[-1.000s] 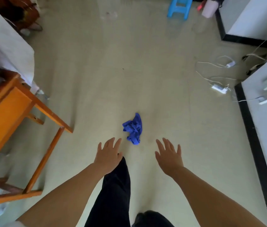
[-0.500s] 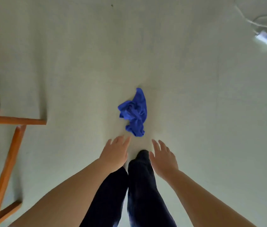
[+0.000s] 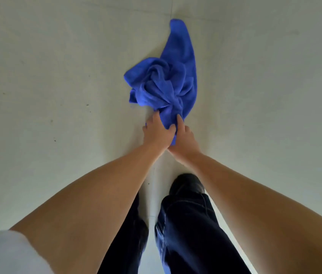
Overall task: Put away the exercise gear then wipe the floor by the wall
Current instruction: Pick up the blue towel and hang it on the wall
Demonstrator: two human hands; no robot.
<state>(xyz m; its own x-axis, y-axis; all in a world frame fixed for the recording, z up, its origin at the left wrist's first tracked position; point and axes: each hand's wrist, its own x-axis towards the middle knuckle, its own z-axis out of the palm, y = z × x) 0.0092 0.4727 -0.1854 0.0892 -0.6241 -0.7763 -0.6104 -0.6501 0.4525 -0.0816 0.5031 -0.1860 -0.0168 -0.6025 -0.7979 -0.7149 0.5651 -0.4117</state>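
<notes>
Both hands have come down onto the cloth: the left hand and right hand now pinch its near end together. It lies crumpled on the pale floor.

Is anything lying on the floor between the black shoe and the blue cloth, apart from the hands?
No. In the head view, the floor between the black shoe and the blue cloth is bare; only the left hand and right hand, gripping the cloth's near end, hang over it.

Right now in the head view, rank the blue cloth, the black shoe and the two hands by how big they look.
1. Blue cloth, clearly largest.
2. Black shoe.
3. Left hand and right hand: alike, unranked; they overlap.
</notes>
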